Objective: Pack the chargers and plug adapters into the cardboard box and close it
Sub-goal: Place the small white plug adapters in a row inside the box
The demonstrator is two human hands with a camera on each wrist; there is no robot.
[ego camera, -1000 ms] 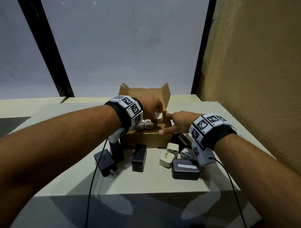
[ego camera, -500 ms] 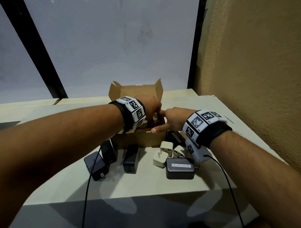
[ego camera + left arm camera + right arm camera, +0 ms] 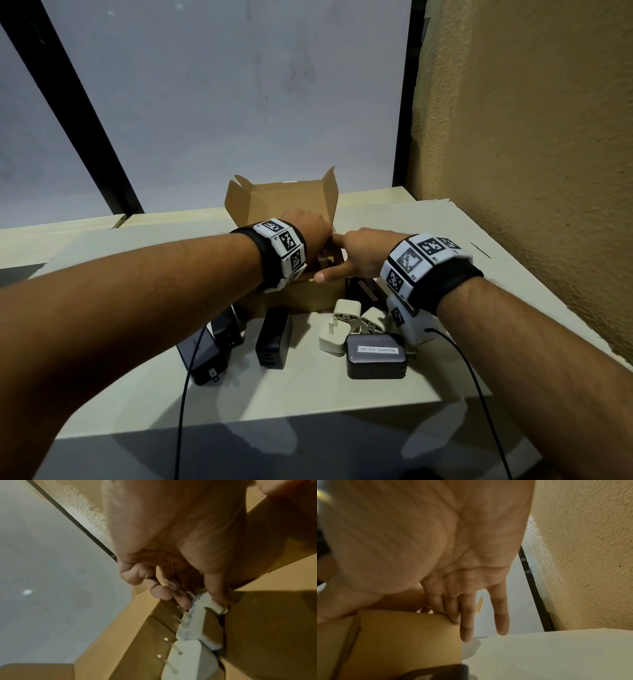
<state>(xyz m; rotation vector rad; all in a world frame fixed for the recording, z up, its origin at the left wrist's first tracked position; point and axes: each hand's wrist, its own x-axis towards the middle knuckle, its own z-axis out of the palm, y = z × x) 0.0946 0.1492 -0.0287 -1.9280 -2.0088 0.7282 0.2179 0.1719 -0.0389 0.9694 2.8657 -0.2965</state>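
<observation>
Pinching a white adapter [image 3: 211,603] inside the box [image 3: 301,298], the left hand [image 3: 310,233] curls; the right hand [image 3: 363,255] rests straight-fingered on its wall, holding nothing.

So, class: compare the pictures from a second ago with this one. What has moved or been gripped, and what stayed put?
Little changed. The left hand stays inside the cardboard box, its fingers now pinching a white adapter set against the box wall. The right hand still steadies the box's right corner, with no clear shift. The black chargers and white adapters on the table lie as before; the lid stays open.
</observation>
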